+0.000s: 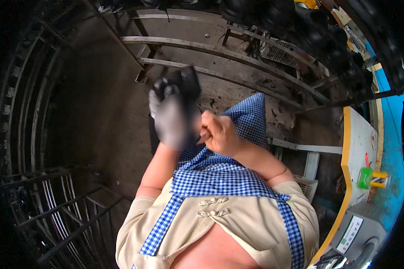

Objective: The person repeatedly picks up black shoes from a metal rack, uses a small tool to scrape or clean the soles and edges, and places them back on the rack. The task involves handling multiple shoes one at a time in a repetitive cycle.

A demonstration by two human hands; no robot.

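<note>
My left hand (173, 121), in a grey glove, is raised in front of my body with its fingers closed around a black, partly shiny object (191, 80). The object's kind is hard to make out, and part of the glove is blurred. Bare and close against the glove's right side, my right hand (220, 134) has its fingers curled in. Whatever lies between those fingers, if anything, is hidden. Below both hands spreads a blue-and-white checked apron (229, 179).
Metal rails (179, 43) cross the floor ahead, with a white crate (280, 54) beyond. Dark rounded items line the rack at upper right. On my right is a yellow-edged white worktop (352, 148), with a green container (364, 178) and grey box (363, 226) beside it. Metal racks (72, 215) stand left.
</note>
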